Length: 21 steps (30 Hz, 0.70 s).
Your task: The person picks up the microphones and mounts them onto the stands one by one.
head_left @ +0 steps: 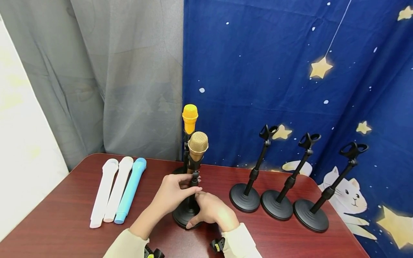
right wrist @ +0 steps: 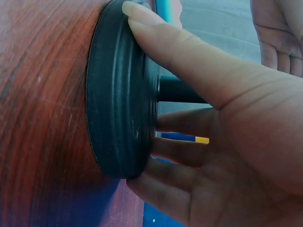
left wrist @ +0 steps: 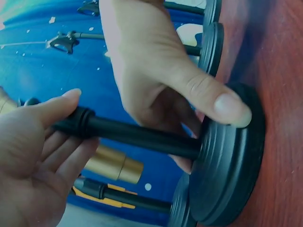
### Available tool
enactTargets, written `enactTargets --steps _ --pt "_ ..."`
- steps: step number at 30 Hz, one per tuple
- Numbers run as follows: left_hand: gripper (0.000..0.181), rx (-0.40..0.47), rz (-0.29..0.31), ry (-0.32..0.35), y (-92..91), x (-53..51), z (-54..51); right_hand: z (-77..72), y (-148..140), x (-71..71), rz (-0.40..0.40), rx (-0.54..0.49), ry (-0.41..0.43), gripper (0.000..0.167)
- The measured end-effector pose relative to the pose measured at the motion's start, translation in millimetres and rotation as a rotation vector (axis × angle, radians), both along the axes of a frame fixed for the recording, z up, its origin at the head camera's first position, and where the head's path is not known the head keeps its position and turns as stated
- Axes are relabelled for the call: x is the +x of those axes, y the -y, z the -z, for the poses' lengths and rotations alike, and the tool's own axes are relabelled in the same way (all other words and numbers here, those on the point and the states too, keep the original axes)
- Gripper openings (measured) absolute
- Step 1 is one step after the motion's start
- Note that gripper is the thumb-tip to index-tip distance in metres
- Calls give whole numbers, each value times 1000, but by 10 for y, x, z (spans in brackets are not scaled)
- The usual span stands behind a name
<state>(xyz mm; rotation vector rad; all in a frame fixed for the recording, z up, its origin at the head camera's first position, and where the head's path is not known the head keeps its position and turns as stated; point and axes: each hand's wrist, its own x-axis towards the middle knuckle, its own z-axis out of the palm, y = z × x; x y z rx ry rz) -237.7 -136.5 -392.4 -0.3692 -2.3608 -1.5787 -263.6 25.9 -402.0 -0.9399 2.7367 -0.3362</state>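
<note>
A gold microphone (head_left: 198,143) sits in the clip of a black stand whose round base (head_left: 182,214) rests on the table. My left hand (head_left: 174,193) holds the stand's pole just under the clip, and in the left wrist view the left hand (left wrist: 33,161) has its thumb and fingers around the black collar (left wrist: 78,122). My right hand (head_left: 213,209) grips the base, thumb on its near edge; in the right wrist view the right hand (right wrist: 203,109) spans the base (right wrist: 120,94) with fingers at the opposite side. Directly behind stands a yellow microphone (head_left: 190,116) on another stand.
Two white microphones (head_left: 104,191) (head_left: 119,188) and a blue one (head_left: 130,190) lie at the left of the red-brown table (head_left: 58,215). Three black stands (head_left: 244,197) (head_left: 276,205) (head_left: 311,215) with bare clips stand at the right. Grey and blue curtains hang behind.
</note>
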Motion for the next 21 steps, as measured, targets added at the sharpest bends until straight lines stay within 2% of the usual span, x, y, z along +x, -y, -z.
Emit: enactTargets --steps 2,4,6,7,8,10,13,16,18,21 --pt "33 -6 96 -1 40 -10 -11 5 1 1 -4 0 -1 106" --pt "33 -19 166 -8 67 -16 -21 9 0 3 -7 -9 -2 107" --pt "32 -26 188 -21 69 -14 -29 10 -4 4 -7 -18 1 109" --pt "32 -30 175 -27 59 -11 -29 10 -6 5 -6 -25 5 109" --pt "32 -30 149 -33 42 -7 -28 8 -9 6 -4 -32 9 109" --pt "33 -20 56 -53 -9 8 -21 5 -13 10 -1 -40 11 107" --pt "34 -48 -147 -120 -97 43 -7 -1 -10 12 3 -36 6 101" --pt "36 -122 -318 -207 -168 91 -14 -2 -5 10 4 -24 -3 97" --pt "36 -181 -381 -250 -198 118 -22 0 -6 7 6 -25 -1 97" --pt "36 -215 -410 -252 -226 137 -39 8 -8 4 5 -26 -2 97"
